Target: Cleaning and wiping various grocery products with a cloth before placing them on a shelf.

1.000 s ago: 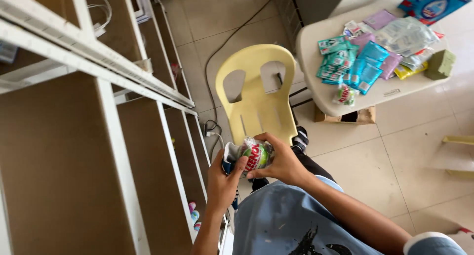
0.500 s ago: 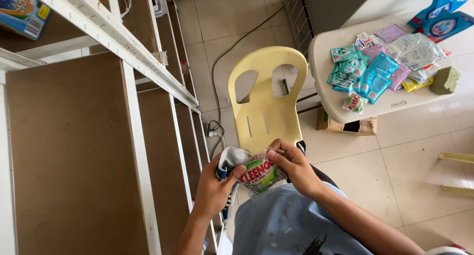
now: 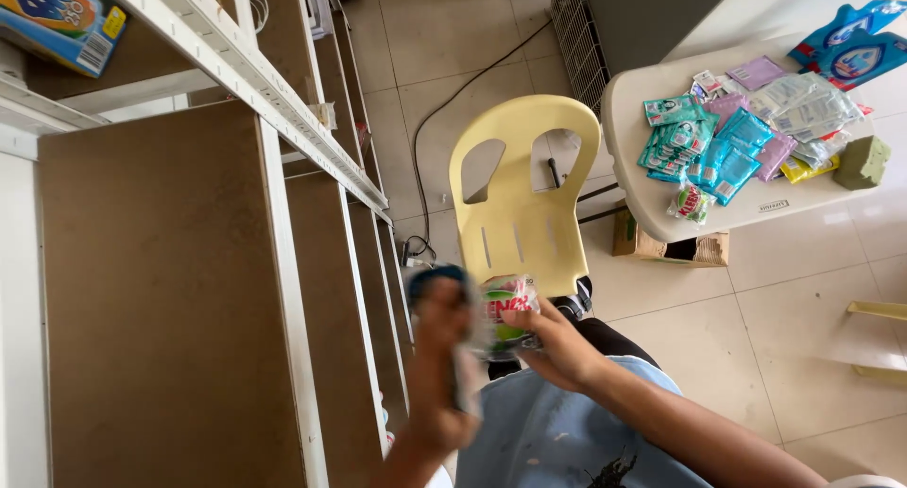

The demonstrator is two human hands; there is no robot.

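Gleaming between both hands — a crinkly green-and-red sachet (image 3: pixel 508 313), partly blurred.

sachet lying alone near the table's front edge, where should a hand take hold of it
Judging by its pose, the sachet lies flat and apart from the pile of packets, close to the table rim. Coming from above on the chair side, fingers could probably pinch its two long edges, or slide it off the rim, since a flat pouch offers little to grip from the side.
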